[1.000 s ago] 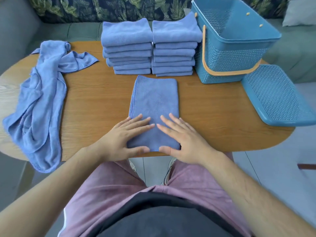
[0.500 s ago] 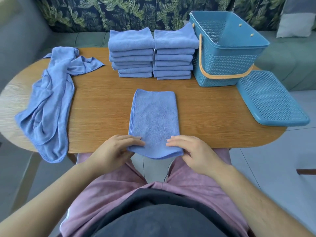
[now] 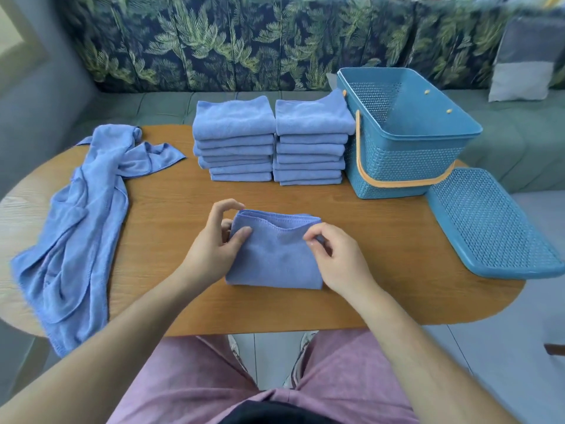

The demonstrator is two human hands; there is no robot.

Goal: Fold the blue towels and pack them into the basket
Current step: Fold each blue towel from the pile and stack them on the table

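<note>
Fingers (image 3: 218, 211) of the left hand (image 3: 211, 255) and the right hand (image 3: 339, 261) are curled, each pinching a far corner of the folded blue towel (image 3: 275, 261), which lies flat on the worktop (image 3: 382, 255) between and just beneath them, well apart from the open basket (image 3: 406, 166) beyond the right fingers.

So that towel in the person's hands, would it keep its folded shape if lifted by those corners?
Probably not: the folded towel sags between the points where the left hand and right hand pinch its far edge, so it looks floppy. It seems light, since fingertips alone hold that edge up. Its fuzzy weave likely grips rather than slips.
</note>
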